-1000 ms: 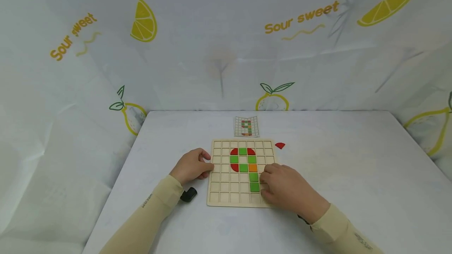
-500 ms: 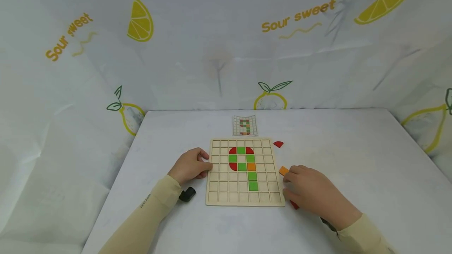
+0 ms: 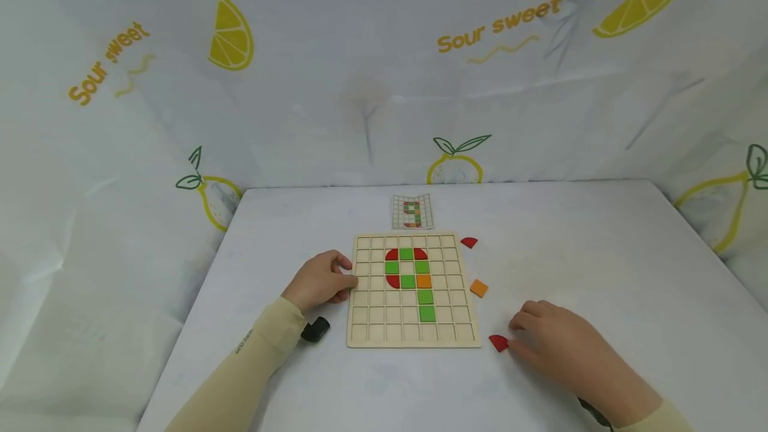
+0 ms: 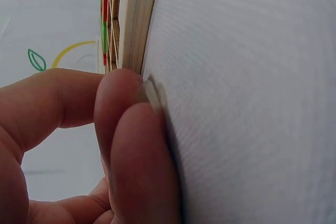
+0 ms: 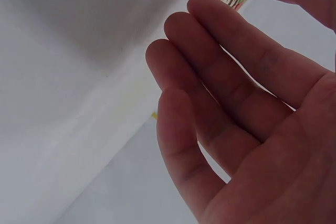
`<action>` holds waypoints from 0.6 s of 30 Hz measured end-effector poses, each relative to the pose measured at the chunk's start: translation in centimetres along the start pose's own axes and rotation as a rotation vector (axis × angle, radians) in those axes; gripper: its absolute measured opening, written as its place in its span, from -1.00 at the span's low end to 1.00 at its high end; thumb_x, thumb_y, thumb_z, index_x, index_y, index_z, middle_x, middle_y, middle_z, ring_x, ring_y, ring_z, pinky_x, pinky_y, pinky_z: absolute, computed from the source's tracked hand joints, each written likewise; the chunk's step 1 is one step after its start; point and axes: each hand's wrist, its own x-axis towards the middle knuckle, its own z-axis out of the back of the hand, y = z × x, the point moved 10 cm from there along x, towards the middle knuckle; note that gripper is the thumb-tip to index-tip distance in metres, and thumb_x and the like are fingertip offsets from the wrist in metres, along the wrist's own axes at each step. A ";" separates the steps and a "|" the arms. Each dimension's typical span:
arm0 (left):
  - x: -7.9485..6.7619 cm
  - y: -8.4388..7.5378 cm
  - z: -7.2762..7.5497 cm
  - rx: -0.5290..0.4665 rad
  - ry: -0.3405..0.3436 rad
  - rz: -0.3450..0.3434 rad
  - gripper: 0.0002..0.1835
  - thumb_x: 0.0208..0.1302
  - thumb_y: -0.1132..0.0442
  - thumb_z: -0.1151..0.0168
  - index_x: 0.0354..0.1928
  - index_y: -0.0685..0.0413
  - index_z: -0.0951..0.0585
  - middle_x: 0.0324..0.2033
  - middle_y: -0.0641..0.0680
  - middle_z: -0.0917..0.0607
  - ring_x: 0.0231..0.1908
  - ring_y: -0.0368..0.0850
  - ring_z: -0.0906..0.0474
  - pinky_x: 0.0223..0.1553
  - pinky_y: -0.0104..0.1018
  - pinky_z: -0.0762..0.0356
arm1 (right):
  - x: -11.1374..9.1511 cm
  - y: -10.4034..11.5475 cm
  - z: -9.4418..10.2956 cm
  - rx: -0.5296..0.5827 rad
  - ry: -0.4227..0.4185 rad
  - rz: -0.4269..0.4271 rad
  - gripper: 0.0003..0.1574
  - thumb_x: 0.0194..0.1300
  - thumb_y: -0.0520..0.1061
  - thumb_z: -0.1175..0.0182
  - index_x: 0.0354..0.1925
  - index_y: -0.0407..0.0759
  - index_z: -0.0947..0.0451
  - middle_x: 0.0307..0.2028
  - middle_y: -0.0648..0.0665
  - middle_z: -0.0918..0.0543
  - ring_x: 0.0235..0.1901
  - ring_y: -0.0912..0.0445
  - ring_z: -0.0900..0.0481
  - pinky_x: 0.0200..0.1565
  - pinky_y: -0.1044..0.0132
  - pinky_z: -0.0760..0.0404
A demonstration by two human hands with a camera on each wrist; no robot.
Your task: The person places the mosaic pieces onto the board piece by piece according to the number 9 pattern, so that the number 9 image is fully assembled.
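Observation:
A square wooden grid board (image 3: 375, 332) lies on the table, with red, green and orange pieces set in a figure like a 9. My left hand (image 3: 318, 280) rests at its left side, fingertips right at the rim. In the left wrist view, the fingertips (image 4: 122, 90) meet the board's edge (image 4: 137, 22). To the right of the board, my right hand (image 3: 561, 345) is low over the table with loosely bent fingers. Its palm shows bare in the right wrist view. A red quarter-round piece (image 3: 499, 343) lies by its thumb, and an orange square (image 3: 479, 287) lies farther back.
Behind the board lies a small pattern card (image 3: 412, 212) showing a coloured 9. Another red quarter-round piece (image 3: 469, 243) sits off the board's back right corner. A black object (image 3: 315, 330) is next to the left wrist. Lemon-printed white cloth (image 3: 336, 52) hangs behind the table.
My right hand has moved off the board to the right, and an orange square and a red quarter-round piece now lie beside the board. My left hand has stayed at the left edge.

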 end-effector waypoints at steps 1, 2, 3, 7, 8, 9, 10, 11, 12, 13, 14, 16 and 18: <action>0.0 0.0 0.0 0.002 0.000 0.001 -0.68 0.33 0.16 -0.47 0.04 0.03 -0.63 -0.41 0.06 -0.72 -0.47 -0.13 -0.67 -0.38 -0.34 -0.61 | -0.2 0.0 -0.1 0.000 0.006 -0.004 -0.76 0.16 0.03 -0.63 -0.23 0.13 -0.76 -0.29 0.20 -0.65 -0.21 0.20 -0.60 -0.09 0.12 -0.75; 0.0 0.0 0.0 0.002 0.000 0.001 -0.68 0.33 0.16 -0.47 0.04 0.03 -0.63 -0.41 0.06 -0.72 -0.47 -0.13 -0.67 -0.38 -0.34 -0.61 | -0.4 0.0 -0.3 0.004 0.018 -0.010 -0.76 0.16 0.04 -0.62 -0.23 0.13 -0.76 -0.28 0.21 -0.65 -0.20 0.21 -0.60 -0.07 0.11 -0.75; -0.1 0.1 0.0 0.003 0.001 0.002 -0.68 0.33 0.16 -0.47 0.04 0.03 -0.63 -0.41 0.06 -0.71 -0.47 -0.13 -0.66 -0.38 -0.34 -0.60 | -0.6 0.0 -0.4 0.007 0.028 -0.013 -0.76 0.17 0.04 -0.62 -0.23 0.14 -0.76 -0.28 0.22 -0.65 -0.20 0.21 -0.59 -0.06 0.11 -0.75; -0.1 0.1 0.1 0.003 0.002 0.003 -0.68 0.32 0.16 -0.46 0.04 0.04 -0.63 -0.40 0.06 -0.71 -0.47 -0.13 -0.67 -0.38 -0.34 -0.61 | -1.1 0.2 -1.0 0.016 0.073 -0.019 -0.75 0.19 0.08 -0.61 -0.20 0.17 -0.76 -0.28 0.24 -0.64 -0.21 0.24 -0.57 -0.04 0.12 -0.75; -0.1 0.1 0.1 0.002 0.003 0.004 -0.68 0.32 0.17 -0.46 0.04 0.04 -0.63 -0.40 0.06 -0.71 -0.47 -0.13 -0.67 -0.38 -0.34 -0.61 | -1.1 0.2 -1.1 0.016 0.079 -0.019 -0.75 0.19 0.09 -0.61 -0.20 0.17 -0.76 -0.28 0.25 -0.65 -0.21 0.24 -0.56 -0.03 0.12 -0.75; -0.1 0.1 0.1 0.001 0.003 0.005 -0.68 0.32 0.17 -0.46 0.04 0.04 -0.63 -0.41 0.06 -0.71 -0.47 -0.13 -0.67 -0.38 -0.34 -0.62 | -1.2 0.3 -1.2 0.015 0.081 -0.018 -0.75 0.18 0.10 -0.61 -0.20 0.18 -0.76 -0.28 0.25 -0.64 -0.22 0.25 -0.55 -0.04 0.13 -0.74; -0.1 0.1 0.1 0.001 0.004 0.004 -0.68 0.32 0.17 -0.47 0.04 0.04 -0.63 -0.41 0.06 -0.71 -0.47 -0.13 -0.67 -0.38 -0.34 -0.62 | -1.2 0.4 -1.3 0.014 0.087 -0.017 -0.75 0.19 0.10 -0.61 -0.20 0.19 -0.76 -0.28 0.26 -0.64 -0.22 0.26 -0.54 -0.04 0.14 -0.74; -0.1 0.1 0.1 0.000 0.005 0.004 -0.68 0.32 0.17 -0.47 0.04 0.04 -0.63 -0.41 0.06 -0.71 -0.47 -0.13 -0.67 -0.38 -0.34 -0.62 | -1.2 0.4 -1.5 0.013 0.092 -0.017 -0.75 0.19 0.11 -0.61 -0.20 0.19 -0.76 -0.29 0.26 -0.64 -0.23 0.26 -0.54 -0.04 0.14 -0.74; -0.1 0.1 0.1 0.000 0.006 0.004 -0.68 0.32 0.17 -0.47 0.04 0.04 -0.63 -0.41 0.06 -0.71 -0.47 -0.13 -0.67 -0.38 -0.34 -0.62 | -1.2 0.4 -1.5 0.013 0.091 -0.016 -0.75 0.19 0.11 -0.61 -0.21 0.20 -0.76 -0.29 0.26 -0.64 -0.24 0.26 -0.53 -0.05 0.15 -0.74; -0.1 0.1 0.0 0.001 0.006 0.002 -0.68 0.32 0.17 -0.47 0.04 0.04 -0.63 -0.41 0.06 -0.71 -0.47 -0.13 -0.67 -0.38 -0.34 -0.62 | -1.2 0.4 -1.6 0.013 0.096 -0.018 -0.75 0.18 0.12 -0.61 -0.21 0.20 -0.75 -0.29 0.27 -0.64 -0.24 0.27 -0.53 -0.05 0.15 -0.74; -0.1 0.1 0.0 0.002 0.007 0.001 -0.68 0.32 0.17 -0.47 0.04 0.04 -0.63 -0.41 0.06 -0.71 -0.47 -0.13 -0.67 -0.38 -0.34 -0.62 | -1.2 0.5 -1.6 0.013 0.096 -0.018 -0.76 0.19 0.12 -0.61 -0.22 0.20 -0.75 -0.30 0.27 -0.63 -0.24 0.27 -0.53 -0.05 0.15 -0.74; 0.0 0.1 0.0 0.006 0.007 -0.003 -0.68 0.32 0.16 -0.47 0.05 0.04 -0.63 -0.42 0.05 -0.72 -0.48 -0.13 -0.66 -0.39 -0.34 -0.61 | -1.1 0.5 -1.6 0.008 0.094 -0.015 -0.77 0.19 0.12 -0.60 -0.24 0.20 -0.74 -0.31 0.27 -0.63 -0.26 0.28 -0.52 -0.07 0.16 -0.73; 0.0 0.1 -0.1 0.011 0.006 -0.005 -0.68 0.32 0.16 -0.47 0.04 0.04 -0.63 -0.42 0.05 -0.72 -0.48 -0.14 -0.66 -0.39 -0.34 -0.61 | -0.9 0.6 -1.4 0.002 0.081 -0.006 -0.78 0.20 0.11 -0.60 -0.24 0.19 -0.75 -0.32 0.26 -0.62 -0.27 0.28 -0.51 -0.09 0.17 -0.73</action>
